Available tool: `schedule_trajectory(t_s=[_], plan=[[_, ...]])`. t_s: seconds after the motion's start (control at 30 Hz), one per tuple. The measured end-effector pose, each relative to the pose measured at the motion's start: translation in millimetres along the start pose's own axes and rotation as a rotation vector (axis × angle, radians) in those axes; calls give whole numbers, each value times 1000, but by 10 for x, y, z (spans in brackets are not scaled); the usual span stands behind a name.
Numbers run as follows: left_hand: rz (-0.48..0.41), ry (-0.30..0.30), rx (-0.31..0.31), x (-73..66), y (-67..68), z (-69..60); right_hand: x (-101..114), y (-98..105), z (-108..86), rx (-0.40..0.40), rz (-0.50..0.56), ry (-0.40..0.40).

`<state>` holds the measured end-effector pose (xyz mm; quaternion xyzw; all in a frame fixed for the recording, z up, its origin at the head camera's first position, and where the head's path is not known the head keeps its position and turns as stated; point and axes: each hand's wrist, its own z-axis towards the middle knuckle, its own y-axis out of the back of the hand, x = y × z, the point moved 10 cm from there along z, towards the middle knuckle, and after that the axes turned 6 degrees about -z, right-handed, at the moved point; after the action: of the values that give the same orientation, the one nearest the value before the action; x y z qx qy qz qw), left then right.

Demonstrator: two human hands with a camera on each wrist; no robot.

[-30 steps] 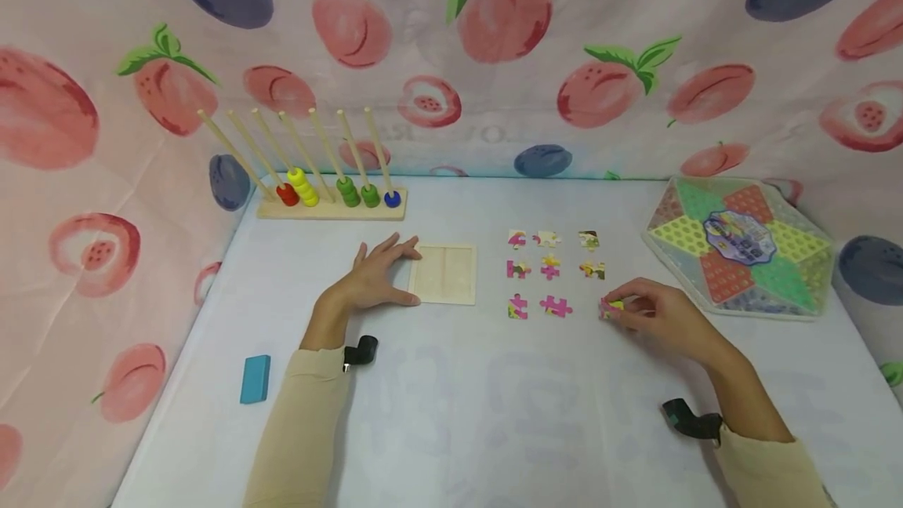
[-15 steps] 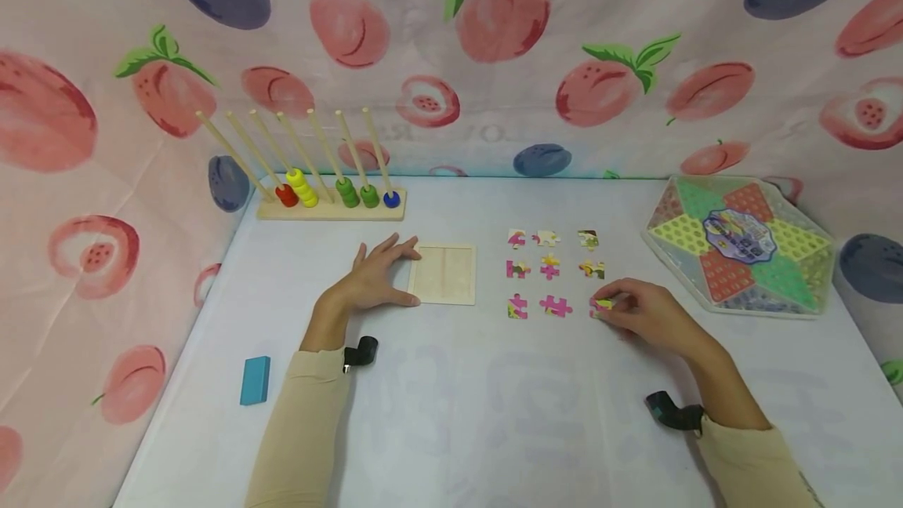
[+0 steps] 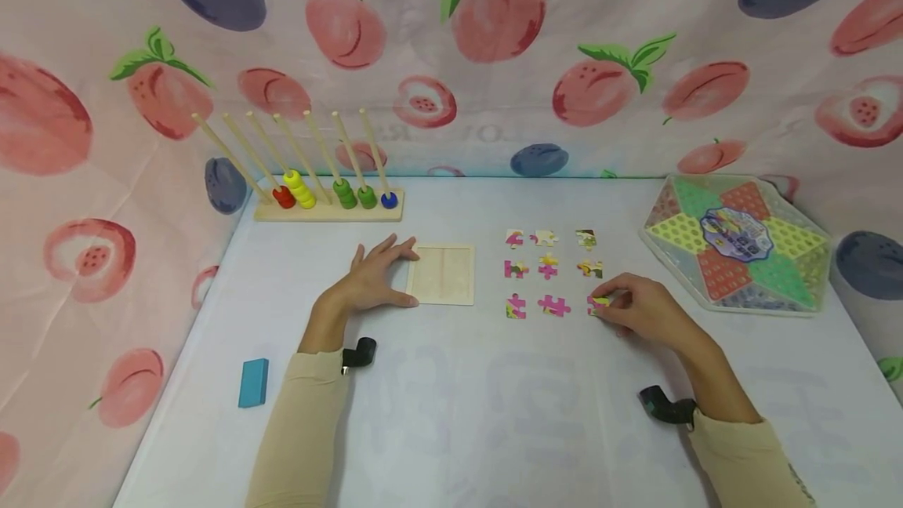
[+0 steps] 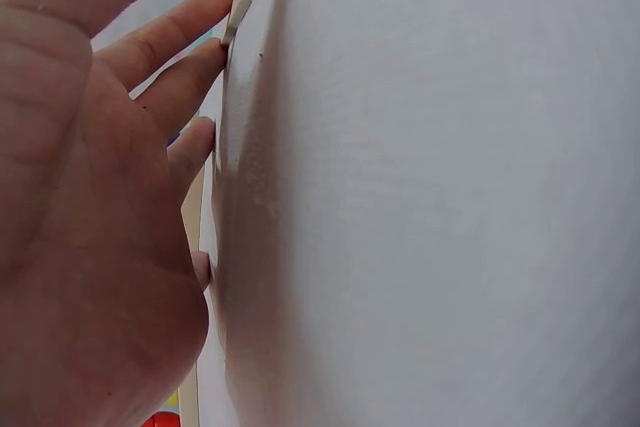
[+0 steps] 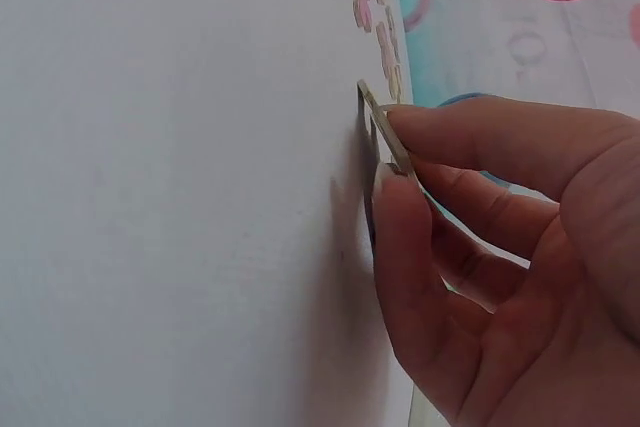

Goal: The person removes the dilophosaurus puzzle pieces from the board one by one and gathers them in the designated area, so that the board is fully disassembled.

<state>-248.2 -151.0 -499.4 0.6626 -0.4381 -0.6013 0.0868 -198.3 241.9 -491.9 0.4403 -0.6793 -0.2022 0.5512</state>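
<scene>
My right hand pinches a pink and yellow jigsaw piece between thumb and fingers, at the right end of the front row of pieces. In the right wrist view the piece is tilted, its one edge at or just above the white tabletop. My left hand lies spread at the left side of a square wooden puzzle tray, thumb by its lower corner and a fingertip at its upper one. From the left wrist, straight fingers touch the tray's edge. Several other pieces lie in spaced rows right of the tray.
A wooden bead stand with coloured rings on pegs stands at the back left. A blue block lies left of the left forearm. A hexagonal game box sits at the right, beyond the right hand. Fruit-print cloth hangs behind the table.
My right hand has moved a little to the left with the jigsaw piece, bringing it closer to the front row's other pieces. The left hand and the tray have stayed in place.
</scene>
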Motion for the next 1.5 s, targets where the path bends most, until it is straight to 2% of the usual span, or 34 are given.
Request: schedule_trajectory(t_s=[0.67,0.97,1.5], plan=[[1,2,-9,18,27,-30,87,-16,42,7,-21,2],[1,-7,-7,10,23,-11,84,51,43,-67,-116,45],[19,8,0,9,13,-21,67,2,56,-48,-104,11]])
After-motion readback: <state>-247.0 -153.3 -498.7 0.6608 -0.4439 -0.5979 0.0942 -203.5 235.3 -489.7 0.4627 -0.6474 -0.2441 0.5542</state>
